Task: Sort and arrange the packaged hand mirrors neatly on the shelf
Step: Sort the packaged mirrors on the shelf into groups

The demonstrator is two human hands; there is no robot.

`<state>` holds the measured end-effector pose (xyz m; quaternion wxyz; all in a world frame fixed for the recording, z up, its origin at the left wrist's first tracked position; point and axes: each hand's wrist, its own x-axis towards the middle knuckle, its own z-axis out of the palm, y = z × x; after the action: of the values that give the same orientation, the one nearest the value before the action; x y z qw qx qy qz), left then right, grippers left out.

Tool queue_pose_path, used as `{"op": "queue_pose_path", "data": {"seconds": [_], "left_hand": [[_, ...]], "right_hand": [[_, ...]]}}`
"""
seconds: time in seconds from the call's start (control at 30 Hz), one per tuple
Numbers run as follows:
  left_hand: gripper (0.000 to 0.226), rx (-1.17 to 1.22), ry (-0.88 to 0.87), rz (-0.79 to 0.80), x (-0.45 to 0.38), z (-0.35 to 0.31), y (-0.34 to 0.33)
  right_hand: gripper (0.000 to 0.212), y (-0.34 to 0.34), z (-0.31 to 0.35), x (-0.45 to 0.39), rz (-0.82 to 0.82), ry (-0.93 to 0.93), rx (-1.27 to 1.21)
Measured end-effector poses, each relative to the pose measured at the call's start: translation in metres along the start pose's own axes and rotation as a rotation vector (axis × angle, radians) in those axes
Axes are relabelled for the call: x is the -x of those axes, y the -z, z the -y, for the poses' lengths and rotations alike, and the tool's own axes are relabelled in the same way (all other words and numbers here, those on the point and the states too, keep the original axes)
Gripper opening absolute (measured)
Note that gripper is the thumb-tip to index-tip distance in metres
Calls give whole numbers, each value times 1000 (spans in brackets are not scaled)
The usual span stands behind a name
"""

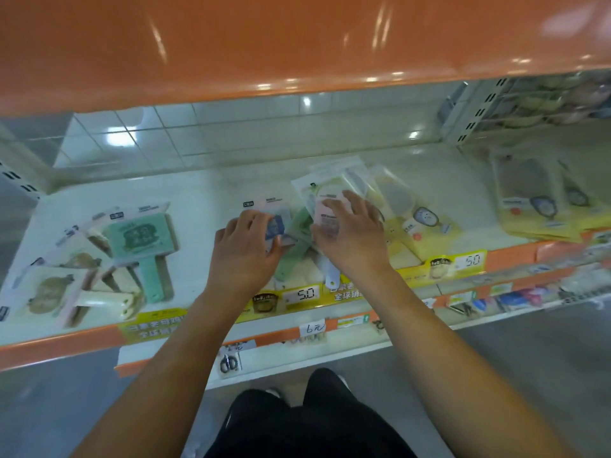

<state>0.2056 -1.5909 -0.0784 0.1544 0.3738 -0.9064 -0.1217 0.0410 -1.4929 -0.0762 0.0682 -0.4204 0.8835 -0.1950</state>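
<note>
Black trousers (307,421) nearest. Far left: loose mirror packs (139,239), untouched. Shelf (205,200) centre: left hand (246,241) pinches blue pack (276,224); right hand (350,226), fingers spread flat, presses pink pack (327,209) on jumbled heap. Step: gathering middle pile. Next: square edges, align handles.

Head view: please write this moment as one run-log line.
left hand on blue pack | right hand on pink pack | shelf unsorted

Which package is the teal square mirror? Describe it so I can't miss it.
On the white shelf under the orange overhang, look at the loose pile left of both hands. The teal mirror lies topmost there: square-faced, handle toward the shelf edge, the only teal among cream and pink neighbours.
</note>
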Motion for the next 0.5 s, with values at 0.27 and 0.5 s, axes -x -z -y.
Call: {"op": "queue_pose_path", "data": {"seconds": [0.27, 0.5], "left_hand": [[32, 17, 12, 44, -6, -8, 0], [36, 4, 83, 29, 3, -14, -4]], "right_hand": [[50, -5, 8, -7, 129, -13, 133], [56, 12, 18, -6, 275, -54, 151]]}}
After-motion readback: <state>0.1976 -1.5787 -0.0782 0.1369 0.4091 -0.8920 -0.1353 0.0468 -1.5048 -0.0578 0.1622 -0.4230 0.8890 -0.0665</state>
